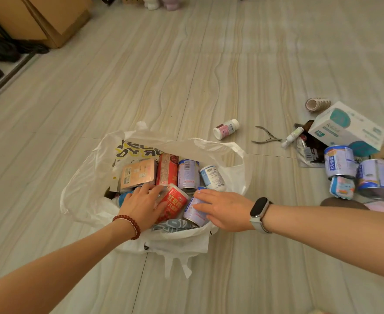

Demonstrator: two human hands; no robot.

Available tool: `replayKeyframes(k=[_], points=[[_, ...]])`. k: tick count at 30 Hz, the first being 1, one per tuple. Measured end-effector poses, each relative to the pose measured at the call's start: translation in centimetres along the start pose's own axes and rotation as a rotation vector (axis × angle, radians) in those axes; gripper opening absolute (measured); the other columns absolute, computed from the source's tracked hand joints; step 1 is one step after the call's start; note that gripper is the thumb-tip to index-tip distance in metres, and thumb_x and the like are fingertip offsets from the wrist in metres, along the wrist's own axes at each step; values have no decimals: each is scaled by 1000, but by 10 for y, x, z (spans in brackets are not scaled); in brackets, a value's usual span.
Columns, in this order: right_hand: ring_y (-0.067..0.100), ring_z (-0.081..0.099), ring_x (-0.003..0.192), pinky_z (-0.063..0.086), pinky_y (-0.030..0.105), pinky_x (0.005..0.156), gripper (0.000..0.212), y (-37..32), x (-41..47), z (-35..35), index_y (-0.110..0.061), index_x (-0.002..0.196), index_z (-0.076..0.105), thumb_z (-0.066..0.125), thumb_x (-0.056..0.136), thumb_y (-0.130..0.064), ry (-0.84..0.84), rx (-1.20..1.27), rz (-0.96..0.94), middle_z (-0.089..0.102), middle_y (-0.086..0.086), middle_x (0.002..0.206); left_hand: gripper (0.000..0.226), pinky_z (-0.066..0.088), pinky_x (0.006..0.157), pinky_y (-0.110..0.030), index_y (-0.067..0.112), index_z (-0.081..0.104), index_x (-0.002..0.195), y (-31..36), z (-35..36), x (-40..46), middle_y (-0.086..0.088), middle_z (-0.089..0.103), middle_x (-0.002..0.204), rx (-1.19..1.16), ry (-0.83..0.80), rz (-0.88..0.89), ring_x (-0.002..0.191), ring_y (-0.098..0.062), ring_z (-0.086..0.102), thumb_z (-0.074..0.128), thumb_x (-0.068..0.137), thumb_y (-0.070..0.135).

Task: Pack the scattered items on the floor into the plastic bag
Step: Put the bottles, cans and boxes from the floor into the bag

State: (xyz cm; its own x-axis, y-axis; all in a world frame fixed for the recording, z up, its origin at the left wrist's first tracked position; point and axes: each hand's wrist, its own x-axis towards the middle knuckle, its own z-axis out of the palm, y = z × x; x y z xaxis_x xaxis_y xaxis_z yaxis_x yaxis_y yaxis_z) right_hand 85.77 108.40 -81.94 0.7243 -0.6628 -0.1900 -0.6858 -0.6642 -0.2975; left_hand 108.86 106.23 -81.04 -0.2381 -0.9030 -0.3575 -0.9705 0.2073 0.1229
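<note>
A pale striped floor runs across the room, with cardboard boxes far behind and to the left of the plastic bag, which lies open in the middle of the floor. Inside the bag, from its left side, lie a pink flat pack, a red carton, an upright pale can and a white bottle.

At the near edge of the bag the left hand lies flat with fingers spread, pressing on the contents beside a red can. Just right of that can, the right hand rests with its fingers loosely curved over a pale blue can; I cannot tell whether it grips the can or only steadies it. The step looks like settling cans into the bag to make room.

Right of the bag, still on the floor, lie a small white pill bottle, then metal nippers, a thin white tube, and well to the right a white box with a roll of tape behind it and a cluster of pale blue cans in front of it.

The task seems about half done. Next, one hand probably needs to let go and reach right of the bag, likely for the pill bottle, the nearest item, while the other keeps the bag's mouth open.
</note>
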Motion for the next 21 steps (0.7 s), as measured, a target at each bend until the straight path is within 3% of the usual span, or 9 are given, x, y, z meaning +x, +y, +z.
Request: replayKeyframes(k=[2, 4, 7, 11, 13, 16, 18, 21], points=[[32, 47, 124, 48, 44, 95, 37, 2, -6, -7, -8, 122, 54, 42, 88, -16, 137, 20, -14, 50, 17, 134, 51, 37, 99, -43, 20, 39, 133, 9, -11, 5, -5, 45, 135, -59, 117, 68, 122, -24, 44, 38, 90, 47], [27, 59, 107, 54, 35, 83, 38, 9, -17, -22, -10, 115, 58, 39, 83, -17, 291, 46, -22, 61, 12, 120, 57, 40, 94, -43, 18, 46, 128, 24, -29, 13, -6, 51, 129, -108, 260, 149, 116, -26, 49, 30, 84, 50], [20, 57, 91, 49, 27, 75, 29, 23, -44, -49, -11, 107, 57, 43, 82, -12, 515, 100, 49, 62, 9, 104, 41, 47, 81, -37, 18, 52, 116, 62, -51, 22, -7, 61, 114, -153, 475, 356, 102, -23, 56, 36, 83, 38], [12, 48, 88, 41, 23, 76, 18, 59, -97, -56, -12, 98, 50, 41, 82, -15, 724, 215, 369, 56, 11, 97, 27, 38, 76, -30, 18, 50, 109, 134, -54, 26, -6, 64, 105, -196, 581, 706, 96, -18, 50, 45, 83, 23], [15, 49, 93, 42, 27, 79, 20, 81, -131, -43, -9, 101, 53, 42, 85, -13, 695, 233, 607, 56, 12, 102, 25, 39, 75, -30, 18, 50, 107, 172, -42, 27, -4, 63, 104, -197, 541, 836, 94, -17, 53, 46, 82, 20], [29, 51, 104, 43, 39, 88, 23, 108, -192, -10, -4, 109, 55, 48, 87, -7, 533, 226, 984, 54, 15, 113, 29, 48, 74, -30, 20, 50, 109, 223, -13, 35, -2, 63, 107, -202, 363, 871, 94, -19, 60, 43, 81, 26], [34, 50, 107, 41, 40, 90, 27, 119, -229, 11, -3, 113, 55, 50, 87, -8, 439, 216, 1158, 54, 18, 115, 36, 50, 76, -33, 18, 51, 114, 253, 9, 44, -3, 60, 112, -198, 228, 822, 98, -24, 60, 39, 82, 30], [35, 46, 115, 36, 37, 96, 33, 132, -273, 36, -2, 119, 52, 52, 88, -14, 348, 320, 1420, 52, 21, 121, 45, 40, 96, -39, 17, 36, 133, 291, 43, 64, -4, 42, 135, -190, -29, 624, 120, -26, 42, 40, 91, 31]])
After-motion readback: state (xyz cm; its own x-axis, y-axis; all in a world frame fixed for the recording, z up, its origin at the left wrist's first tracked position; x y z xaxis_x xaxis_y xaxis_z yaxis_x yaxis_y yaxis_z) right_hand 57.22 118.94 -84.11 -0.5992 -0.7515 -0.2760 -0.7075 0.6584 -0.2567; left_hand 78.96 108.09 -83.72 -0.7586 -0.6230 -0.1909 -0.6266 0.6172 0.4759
